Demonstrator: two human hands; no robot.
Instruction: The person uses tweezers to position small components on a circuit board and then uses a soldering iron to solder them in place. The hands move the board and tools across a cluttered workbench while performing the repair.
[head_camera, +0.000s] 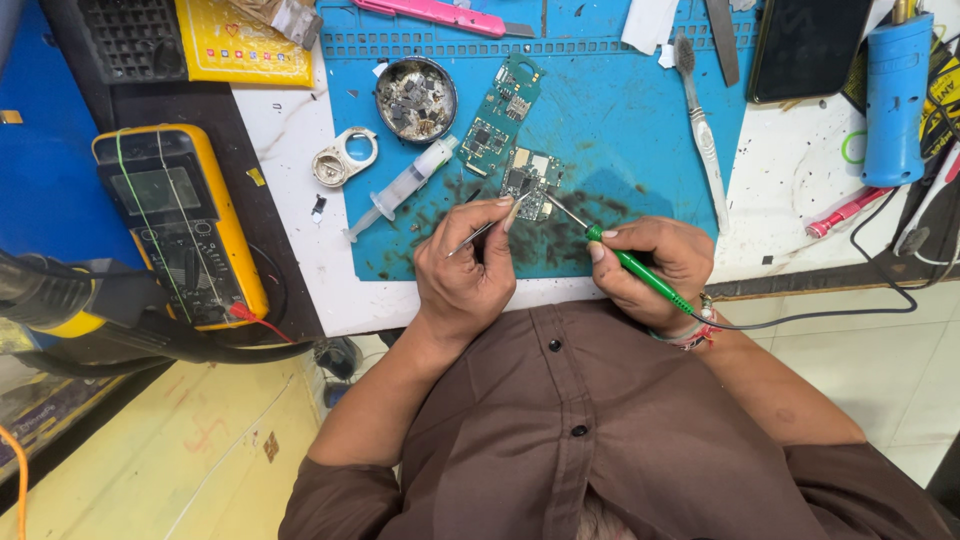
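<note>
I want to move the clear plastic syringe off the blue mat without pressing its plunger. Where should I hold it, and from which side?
Grip the clear plastic syringe at the middle of its barrel, fingers across its width. It lies flat and slanted, nozzle toward the round metal dish, plunger toward the near left. Come from above on the left side: the green circuit board lies close on the right.

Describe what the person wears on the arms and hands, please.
Both hands are bare, without gloves. The left hand shows no ring or band. The right hand has a red-and-white thread bracelet at the wrist. Brown shirt sleeves are rolled up near the elbows, leaving both forearms uncovered. The brown buttoned shirt has dark round buttons.
</note>
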